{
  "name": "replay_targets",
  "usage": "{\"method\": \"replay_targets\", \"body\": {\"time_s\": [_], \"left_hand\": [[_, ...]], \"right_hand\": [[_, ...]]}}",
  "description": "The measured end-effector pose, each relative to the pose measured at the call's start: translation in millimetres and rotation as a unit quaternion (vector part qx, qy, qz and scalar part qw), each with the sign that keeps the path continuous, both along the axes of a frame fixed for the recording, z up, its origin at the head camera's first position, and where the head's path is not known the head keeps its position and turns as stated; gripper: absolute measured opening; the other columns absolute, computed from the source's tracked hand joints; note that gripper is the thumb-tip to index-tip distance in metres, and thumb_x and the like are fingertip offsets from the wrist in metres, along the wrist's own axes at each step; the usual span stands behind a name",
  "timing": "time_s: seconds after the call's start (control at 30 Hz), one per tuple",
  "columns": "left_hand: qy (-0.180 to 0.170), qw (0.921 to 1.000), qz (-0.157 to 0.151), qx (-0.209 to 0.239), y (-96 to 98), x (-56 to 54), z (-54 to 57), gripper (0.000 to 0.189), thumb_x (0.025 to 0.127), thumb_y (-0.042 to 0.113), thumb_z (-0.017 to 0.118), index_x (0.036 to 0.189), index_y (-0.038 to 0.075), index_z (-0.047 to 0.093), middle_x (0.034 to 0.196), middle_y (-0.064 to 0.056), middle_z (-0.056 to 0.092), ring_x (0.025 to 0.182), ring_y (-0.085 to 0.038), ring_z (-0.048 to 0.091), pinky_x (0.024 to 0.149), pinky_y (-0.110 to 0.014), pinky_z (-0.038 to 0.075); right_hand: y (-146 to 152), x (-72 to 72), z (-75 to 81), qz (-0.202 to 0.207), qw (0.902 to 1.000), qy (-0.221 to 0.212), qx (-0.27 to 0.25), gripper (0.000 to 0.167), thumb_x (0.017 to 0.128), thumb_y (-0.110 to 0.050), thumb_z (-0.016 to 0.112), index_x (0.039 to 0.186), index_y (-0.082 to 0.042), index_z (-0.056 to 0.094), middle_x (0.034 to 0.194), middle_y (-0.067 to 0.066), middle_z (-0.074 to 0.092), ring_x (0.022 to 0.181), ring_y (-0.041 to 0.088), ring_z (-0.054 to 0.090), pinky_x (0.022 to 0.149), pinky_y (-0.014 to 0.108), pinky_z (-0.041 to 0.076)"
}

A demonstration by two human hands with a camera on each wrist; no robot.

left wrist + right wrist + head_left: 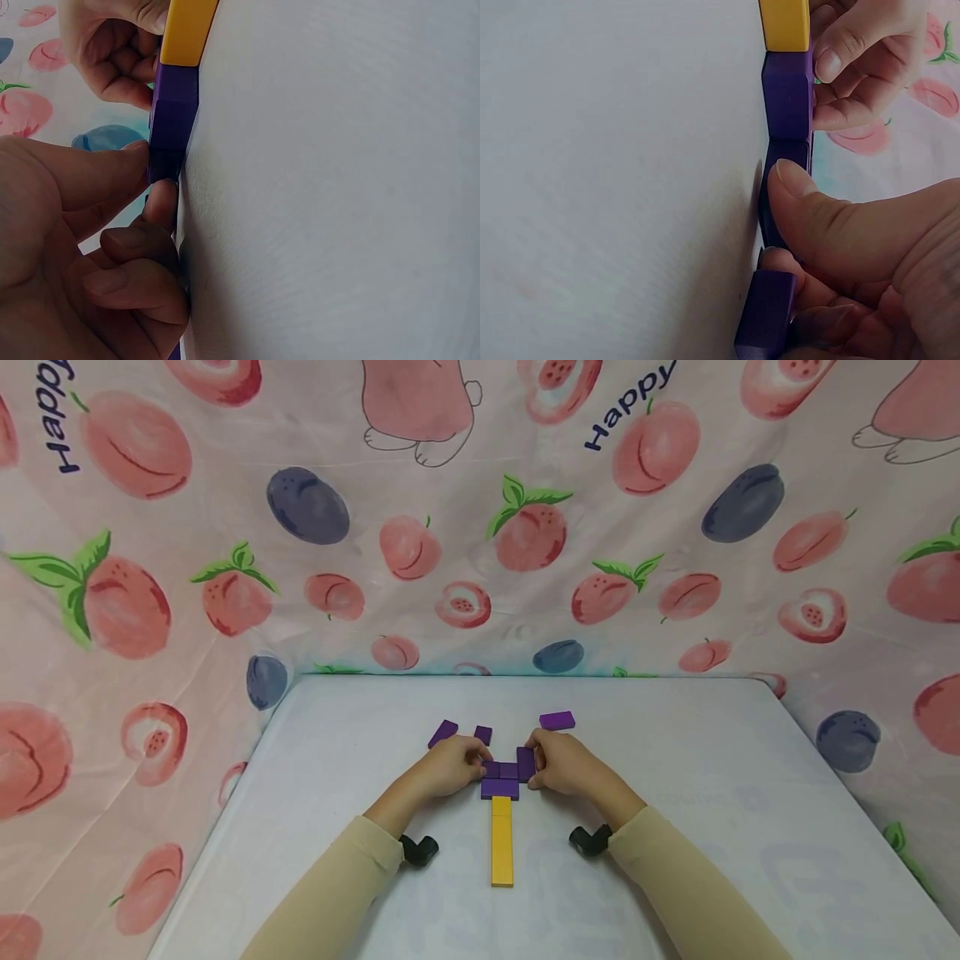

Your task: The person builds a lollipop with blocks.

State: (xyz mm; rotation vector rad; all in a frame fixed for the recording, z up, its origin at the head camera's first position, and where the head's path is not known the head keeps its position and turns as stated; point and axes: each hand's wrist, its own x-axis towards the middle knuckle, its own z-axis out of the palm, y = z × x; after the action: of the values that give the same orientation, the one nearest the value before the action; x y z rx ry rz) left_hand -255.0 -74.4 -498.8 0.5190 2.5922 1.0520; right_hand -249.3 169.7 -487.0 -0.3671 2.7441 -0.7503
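Note:
My left hand [456, 765] pinches a small purple block [491, 770] between thumb and finger. It sits beside a second small purple block [508, 771], both against the far side of a wider purple block [499, 789]. On the right, my right hand [564, 763] grips an upright-lying purple rectangular block [526, 762] by its ends, close against the small blocks. In the right wrist view the thumb lies over that block's near end [774, 214]. A strip of yellow blocks [502, 843] runs from the wide purple block toward me.
Loose purple blocks lie farther back: one slanted block [443, 732] and a small block [483, 735] by the left hand, and another block [557, 721] behind the right hand. A white table [675, 877] lies beneath, with a fruit-print cloth [450, 493] hanging behind.

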Motion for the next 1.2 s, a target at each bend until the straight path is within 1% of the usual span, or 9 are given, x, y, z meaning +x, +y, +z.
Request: {"method": "replay_targets", "body": {"time_s": [0.23, 0.33, 0.6, 0.7, 0.9, 1.07, 1.2], "left_hand": [[0.006, 1.0, -0.003, 0.001, -0.7, -0.9, -0.1, 0.013, 0.1, 0.013, 0.073, 0.111, 0.018, 0.077, 0.089, 0.002, 0.066, 0.085, -0.017, 0.059, 0.081, -0.034, 0.048], [0.003, 1.0, -0.005, 0.004, -1.6, -0.7, 0.8, 0.014, 0.1, 0.014, 0.073, 0.113, 0.018, 0.077, 0.09, 0.001, 0.066, 0.085, -0.017, 0.06, 0.082, -0.034, 0.049], [0.005, 0.9999, -0.008, 0.007, -5.4, -0.7, 4.7, 0.017, 0.101, 0.014, 0.072, 0.117, 0.017, 0.077, 0.095, 0.002, 0.069, 0.09, -0.017, 0.061, 0.089, -0.036, 0.052], [0.002, 0.9999, -0.009, 0.012, -6.7, -0.9, 7.2, 0.019, 0.101, 0.014, 0.072, 0.119, 0.016, 0.076, 0.096, 0.001, 0.069, 0.09, -0.017, 0.061, 0.087, -0.036, 0.052], [-0.005, 0.9998, -0.007, 0.019, -8.7, -3.7, 10.2, 0.026, 0.1, 0.015, 0.075, 0.125, 0.014, 0.074, 0.099, -0.002, 0.068, 0.089, -0.019, 0.061, 0.08, -0.033, 0.052], [-0.008, 0.9998, 0.003, 0.019, -11.1, -5.1, 11.7, 0.031, 0.099, 0.016, 0.078, 0.129, 0.016, 0.073, 0.103, -0.002, 0.068, 0.091, -0.02, 0.061, 0.079, -0.032, 0.051], [-0.007, 0.9996, 0.008, 0.024, -13.2, -6.5, 12.3, 0.036, 0.096, 0.018, 0.08, 0.132, 0.017, 0.072, 0.105, -0.004, 0.067, 0.089, -0.02, 0.061, 0.076, -0.032, 0.051]], "right_hand": [[0.1, -0.6, -0.6, -0.001, 1.0, 0.001, -0.002, 0.055, 0.083, -0.013, 0.094, 0.128, -0.007, 0.064, 0.085, 0.003, 0.06, 0.078, 0.018, 0.057, 0.076, 0.033, 0.048], [0.6, -0.9, -1.7, -0.001, 1.0, 0.003, -0.004, 0.056, 0.082, -0.013, 0.094, 0.129, -0.007, 0.064, 0.085, 0.003, 0.06, 0.078, 0.018, 0.057, 0.076, 0.033, 0.048], [0.4, -1.4, -1.7, -0.003, 1.0, -0.001, 0.0, 0.056, 0.083, -0.013, 0.094, 0.129, -0.006, 0.063, 0.085, 0.003, 0.06, 0.079, 0.018, 0.057, 0.076, 0.033, 0.048], [0.1, -1.2, -1.3, -0.003, 1.0, 0.0, 0.001, 0.056, 0.083, -0.013, 0.094, 0.129, -0.007, 0.063, 0.085, 0.003, 0.06, 0.078, 0.018, 0.057, 0.076, 0.033, 0.048], [-0.1, -0.2, -0.8, -0.004, 1.0, 0.001, 0.002, 0.055, 0.082, -0.012, 0.094, 0.128, -0.007, 0.064, 0.085, 0.003, 0.06, 0.079, 0.018, 0.057, 0.077, 0.033, 0.048], [-0.5, 0.6, -0.1, -0.004, 1.0, 0.001, 0.003, 0.055, 0.082, -0.012, 0.094, 0.128, -0.007, 0.064, 0.085, 0.003, 0.06, 0.08, 0.018, 0.057, 0.078, 0.033, 0.049], [-0.3, 0.3, -0.5, 0.0, 1.0, 0.005, 0.001, 0.056, 0.082, -0.012, 0.095, 0.127, -0.006, 0.064, 0.084, 0.002, 0.06, 0.078, 0.017, 0.056, 0.077, 0.033, 0.048]]}}
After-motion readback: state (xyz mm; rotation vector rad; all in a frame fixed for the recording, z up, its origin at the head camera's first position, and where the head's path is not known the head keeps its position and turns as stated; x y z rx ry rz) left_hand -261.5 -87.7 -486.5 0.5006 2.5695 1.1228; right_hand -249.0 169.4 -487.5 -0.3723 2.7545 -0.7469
